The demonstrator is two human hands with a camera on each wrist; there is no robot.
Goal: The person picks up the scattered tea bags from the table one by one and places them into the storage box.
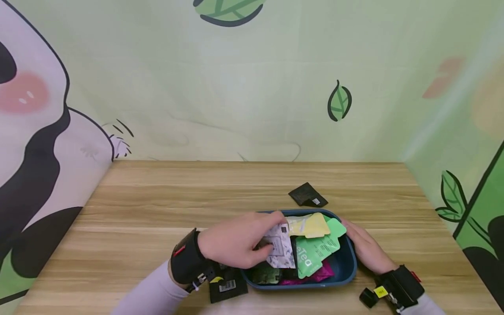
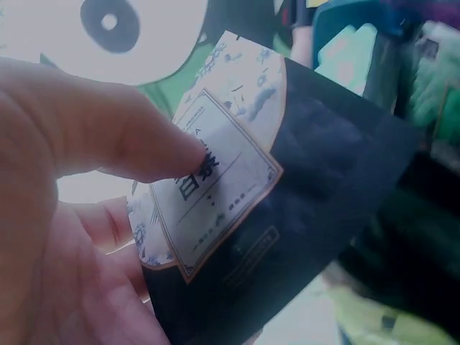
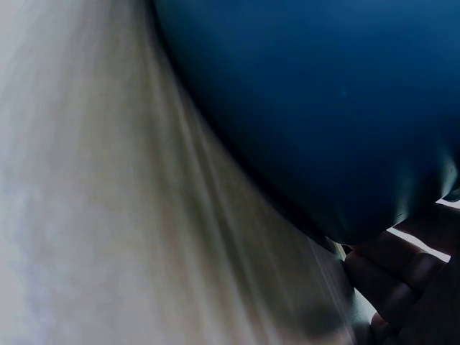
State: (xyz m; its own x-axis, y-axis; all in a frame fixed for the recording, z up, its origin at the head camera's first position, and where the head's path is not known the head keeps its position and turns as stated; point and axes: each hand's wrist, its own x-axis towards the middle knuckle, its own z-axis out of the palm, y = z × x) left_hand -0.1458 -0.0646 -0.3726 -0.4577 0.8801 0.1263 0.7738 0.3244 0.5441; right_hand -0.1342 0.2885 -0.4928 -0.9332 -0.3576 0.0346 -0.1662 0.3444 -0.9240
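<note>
My left hand [image 1: 236, 240] pinches a tea sachet [image 1: 285, 253] between thumb and fingers over the blue plastic bin [image 1: 348, 273]. In the left wrist view the sachet [image 2: 316, 158] has a white floral end with a framed label and a black body, and the thumb lies across the label. My right hand [image 1: 366, 246] rests along the outside of the bin's right wall; in the right wrist view its fingers [image 3: 392, 284] touch that wall. Inside the bin lie a green sachet [image 1: 315, 253], a yellow sachet [image 1: 315, 225] and a magenta packet [image 1: 323, 273].
A black packet [image 1: 308, 195] lies on the wooden table [image 1: 157, 192] behind the bin. Another black packet [image 1: 228, 286] lies at the bin's front left, partly under my left wrist. A printed wall sheet [image 1: 256, 87] rises behind the table.
</note>
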